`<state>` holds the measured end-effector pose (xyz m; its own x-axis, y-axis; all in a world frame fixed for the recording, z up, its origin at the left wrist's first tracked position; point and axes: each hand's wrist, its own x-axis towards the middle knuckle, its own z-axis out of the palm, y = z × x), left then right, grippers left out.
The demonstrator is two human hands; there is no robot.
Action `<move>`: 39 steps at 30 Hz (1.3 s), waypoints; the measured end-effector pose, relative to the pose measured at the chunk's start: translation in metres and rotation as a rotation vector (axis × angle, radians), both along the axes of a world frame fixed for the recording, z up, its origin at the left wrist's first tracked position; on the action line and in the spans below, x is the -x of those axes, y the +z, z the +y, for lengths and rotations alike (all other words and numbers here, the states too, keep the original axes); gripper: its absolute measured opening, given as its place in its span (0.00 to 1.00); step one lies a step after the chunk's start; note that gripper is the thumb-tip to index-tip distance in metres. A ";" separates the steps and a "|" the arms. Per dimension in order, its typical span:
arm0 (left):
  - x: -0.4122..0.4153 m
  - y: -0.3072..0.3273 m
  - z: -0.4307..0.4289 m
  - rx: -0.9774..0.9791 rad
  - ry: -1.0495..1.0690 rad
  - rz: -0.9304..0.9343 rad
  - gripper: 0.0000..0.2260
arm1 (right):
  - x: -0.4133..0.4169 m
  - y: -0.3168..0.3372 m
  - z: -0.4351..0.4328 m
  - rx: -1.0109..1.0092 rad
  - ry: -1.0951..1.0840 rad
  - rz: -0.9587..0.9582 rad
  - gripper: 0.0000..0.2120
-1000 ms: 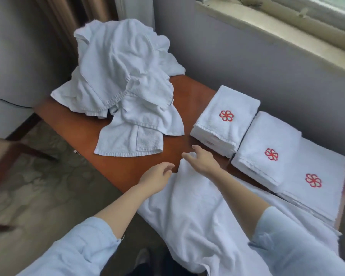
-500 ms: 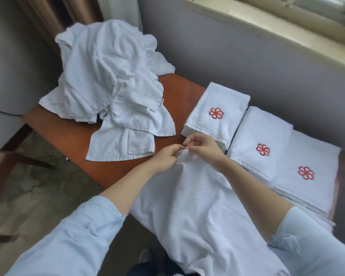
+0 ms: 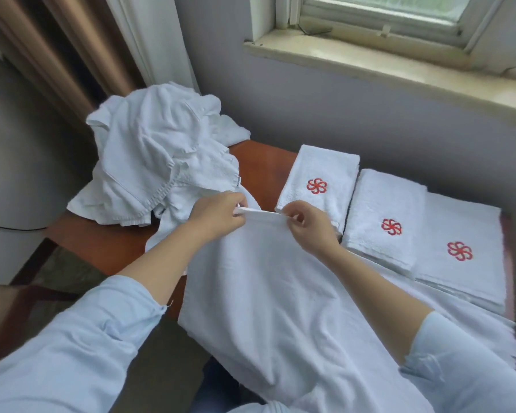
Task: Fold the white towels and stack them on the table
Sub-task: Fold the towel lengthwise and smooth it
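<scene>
**Both hands pinch the top hem of one white towel, centre frame**

Grip: left hand (image 3: pixel 218 213) and right hand (image 3: pixel 310 228) each pinch the top hem of the white towel (image 3: pixel 265 293) between thumb and curled fingers. The grip is narrow and holds cloth only. The hands are near each other, and the hem is pulled into a short straight band between them.

Towel: plain white, thin weave, soft creases, no emblem visible on this face. It falls from the hem toward the bottom of the frame, widening as it goes. It drapes over the near edge of the table (image 3: pixel 259 162), and its right part passes under the right forearm.

Right of the hands: three folded towels (image 3: pixel 390 204) in a row along the wall. They are thicker terry, each with a red flower emblem (image 3: pixel 316 186) on top. The leftmost sits just beside the right hand. The rightmost shows several layers at its near edge.

Upper left: a heap of unfolded towels (image 3: pixel 161 156), crumpled, on the far end of the brown table.

Beyond: light blue sleeves (image 3: pixel 72 353) lower frame, window sill (image 3: pixel 370 64) upper right, curtain (image 3: pixel 57 55) upper left.
</scene>
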<state>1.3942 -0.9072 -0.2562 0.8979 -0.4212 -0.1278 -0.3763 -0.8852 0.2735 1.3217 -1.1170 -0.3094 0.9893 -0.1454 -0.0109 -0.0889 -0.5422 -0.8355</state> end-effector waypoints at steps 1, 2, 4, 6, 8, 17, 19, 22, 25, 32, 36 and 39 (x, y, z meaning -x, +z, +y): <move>-0.007 -0.002 0.003 -0.003 -0.021 -0.009 0.05 | -0.003 -0.002 0.002 0.022 -0.018 -0.008 0.13; -0.014 -0.005 0.006 -0.002 -0.034 -0.012 0.05 | -0.005 -0.005 0.005 0.048 -0.035 -0.014 0.12; -0.029 -0.014 0.011 0.008 -0.069 -0.005 0.04 | -0.009 -0.009 0.009 0.095 -0.073 -0.031 0.10; -0.045 -0.024 0.012 0.012 -0.122 0.006 0.03 | -0.012 -0.014 0.014 0.141 -0.116 -0.039 0.10; -0.061 -0.034 0.013 0.009 -0.181 0.034 0.02 | -0.012 -0.022 0.019 0.203 -0.117 0.031 0.10; -0.095 -0.070 0.023 -0.112 -0.490 0.247 0.15 | 0.018 -0.065 0.043 0.587 -0.259 0.465 0.07; -0.102 -0.069 0.021 -0.109 -0.493 0.204 0.17 | 0.015 -0.062 0.045 0.524 -0.413 0.454 0.06; -0.110 -0.059 0.010 -0.088 -0.473 0.094 0.17 | 0.007 -0.049 0.043 0.378 -0.619 0.379 0.05; -0.114 -0.047 0.002 -0.072 -0.490 0.003 0.17 | 0.008 -0.038 0.044 0.301 -0.675 0.309 0.05; -0.111 -0.047 0.027 -0.018 -0.567 0.178 0.14 | 0.030 -0.029 0.051 0.454 -0.629 0.285 0.04; -0.110 -0.050 0.046 -0.082 -0.648 0.276 0.13 | 0.045 -0.024 0.056 0.526 -0.440 0.182 0.03; -0.101 -0.057 0.058 -0.224 -0.759 0.337 0.13 | 0.052 -0.024 0.063 0.586 -0.288 0.159 0.04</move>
<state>1.4956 -0.8495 -0.3134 0.2830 -0.8254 -0.4886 -0.8184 -0.4734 0.3258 1.2695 -1.0538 -0.3333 0.9032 -0.4291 0.0077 -0.3952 -0.8384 -0.3753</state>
